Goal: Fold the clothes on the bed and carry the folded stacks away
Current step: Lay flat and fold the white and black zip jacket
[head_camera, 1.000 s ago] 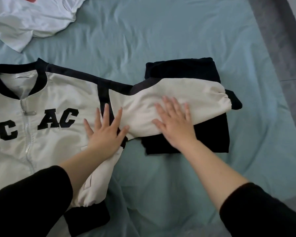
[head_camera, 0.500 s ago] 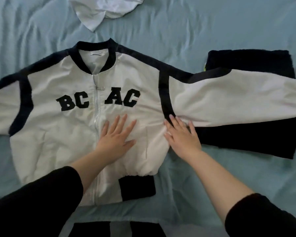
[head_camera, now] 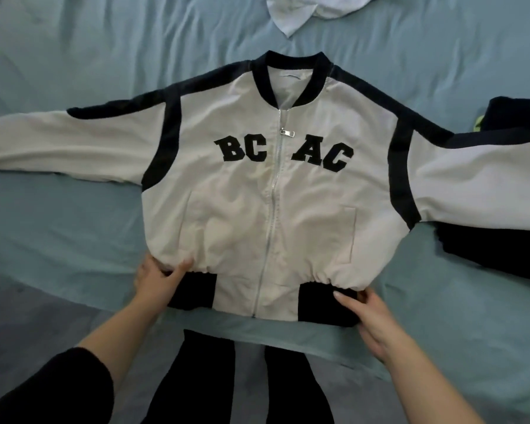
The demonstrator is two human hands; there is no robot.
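Scene: We look down at a bed under a teal sheet (head_camera: 74,228). A cream and navy bomber jacket (head_camera: 242,215) lies flat on it, front up and zipped, with "BC AC" across the chest.
Left hand: Our left hand (head_camera: 155,278) pinches the near hem corner on its side, thumb over the gathered cream cloth where it meets the navy ribbed band (head_camera: 196,290).
Right hand: Our right hand (head_camera: 372,316) holds the opposite hem corner, thumb on the ribbing. The other fingers are mostly hidden behind the edge.
Jacket from the grip: The whole body stretches away from both hands. The collar (head_camera: 294,75) is at the far end, and the zip (head_camera: 273,194) runs straight ahead, midway between the two grips.
Long axis: Sleeve to sleeve, crossways to our reach. The left-side sleeve (head_camera: 58,148) runs outward past the left hand, and the right-side sleeve (head_camera: 471,185) past the right.
Nearer hand: Neither, since each is at its own corner.
Right of the right hand: The right-side sleeve rests on a dark folded garment (head_camera: 502,252), well out from the grip.
Beyond the collar: A crumpled white garment (head_camera: 303,13) lies apart from the jacket.
Our judgement: The hem is likely being squared before folding. Each sleeve would then fall to the hand on its side.
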